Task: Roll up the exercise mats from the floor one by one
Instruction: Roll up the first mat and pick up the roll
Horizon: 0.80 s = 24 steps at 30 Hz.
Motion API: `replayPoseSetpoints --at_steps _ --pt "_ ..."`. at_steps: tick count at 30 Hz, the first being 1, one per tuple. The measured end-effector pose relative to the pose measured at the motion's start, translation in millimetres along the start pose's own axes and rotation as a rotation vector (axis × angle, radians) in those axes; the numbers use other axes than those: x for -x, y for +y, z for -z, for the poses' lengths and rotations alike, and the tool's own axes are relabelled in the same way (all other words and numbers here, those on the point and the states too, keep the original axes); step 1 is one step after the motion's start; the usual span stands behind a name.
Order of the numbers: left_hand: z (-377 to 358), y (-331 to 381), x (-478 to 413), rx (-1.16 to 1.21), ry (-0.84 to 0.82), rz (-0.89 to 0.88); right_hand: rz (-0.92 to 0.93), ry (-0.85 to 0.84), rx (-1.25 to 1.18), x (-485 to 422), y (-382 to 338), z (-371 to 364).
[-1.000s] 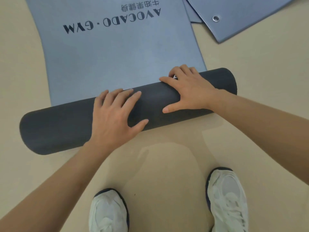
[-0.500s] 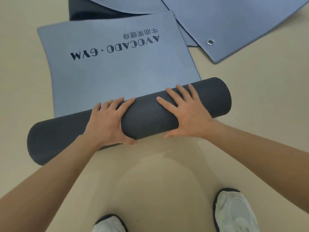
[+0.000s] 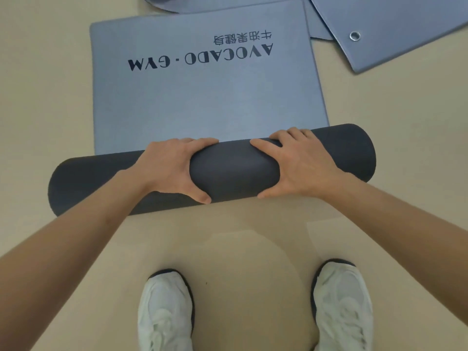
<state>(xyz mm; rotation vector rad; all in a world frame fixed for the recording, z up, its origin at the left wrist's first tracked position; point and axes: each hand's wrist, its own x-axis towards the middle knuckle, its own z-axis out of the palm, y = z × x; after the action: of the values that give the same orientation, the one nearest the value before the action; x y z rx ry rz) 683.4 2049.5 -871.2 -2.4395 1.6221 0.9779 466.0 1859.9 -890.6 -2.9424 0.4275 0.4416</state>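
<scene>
While white sneakers (image 3: 164,312) stand on the beige floor (image 3: 45,97), the left hand (image 3: 174,168) and right hand (image 3: 298,163) each close a curled grip over the dark roll (image 3: 233,171) of a half-rolled blue-grey mat (image 3: 207,97); another mat (image 3: 395,29) lies beyond.

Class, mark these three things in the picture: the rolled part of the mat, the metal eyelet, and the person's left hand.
rolled part of the mat (image 3: 234,171), head view, bare dark surface between the hands
metal eyelet (image 3: 354,35), head view, centre of the ring
left hand (image 3: 170,166), head view, back of the hand
</scene>
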Motion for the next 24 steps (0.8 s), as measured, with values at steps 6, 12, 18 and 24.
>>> replayPoseSetpoints --at_steps 6,12,18,24 --pt "-35.1 9.2 55.4 0.122 -0.194 0.005 0.034 -0.202 -0.097 55.0 -37.5 -5.0" --pt "-63.4 14.7 88.7 0.127 -0.182 -0.013 0.091 -0.287 -0.106 71.1 -47.7 -10.0" --pt "-90.9 44.3 118.5 0.056 0.402 -0.109 0.056 -0.409 -0.274 36.0 -33.9 7.1" --pt "-116.9 64.8 110.7 -0.127 0.498 -0.039 0.019 -0.481 -0.362 9.2 -19.6 16.4"
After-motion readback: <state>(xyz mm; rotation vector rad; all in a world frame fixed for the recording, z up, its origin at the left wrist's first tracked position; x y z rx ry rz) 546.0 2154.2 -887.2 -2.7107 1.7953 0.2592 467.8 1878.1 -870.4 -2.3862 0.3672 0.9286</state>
